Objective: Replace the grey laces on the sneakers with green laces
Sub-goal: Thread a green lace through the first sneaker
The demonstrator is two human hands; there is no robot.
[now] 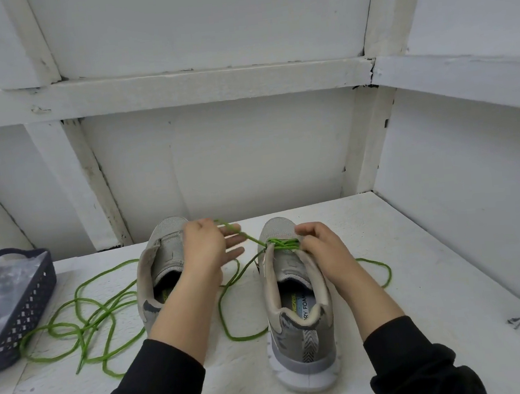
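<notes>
Two grey sneakers stand side by side on the white table, heels toward me. The right sneaker point(300, 329) has a green lace point(284, 244) threaded across its lower eyelets. My left hand point(208, 246) hovers over the left sneaker point(161, 270) and pinches a taut strand of that green lace, its other fingers spread. My right hand point(322, 248) rests on the right sneaker's eyelet edge, fingers curled at the lace. No lace shows on the left sneaker. A second loose green lace point(84, 328) lies tangled on the table to the left.
A dark blue plastic basket point(25, 314) holding a clear plastic bag sits at the left table edge. White walls with beams close off the back and right. The table's right edge point(481, 270) drops off beside the right sneaker.
</notes>
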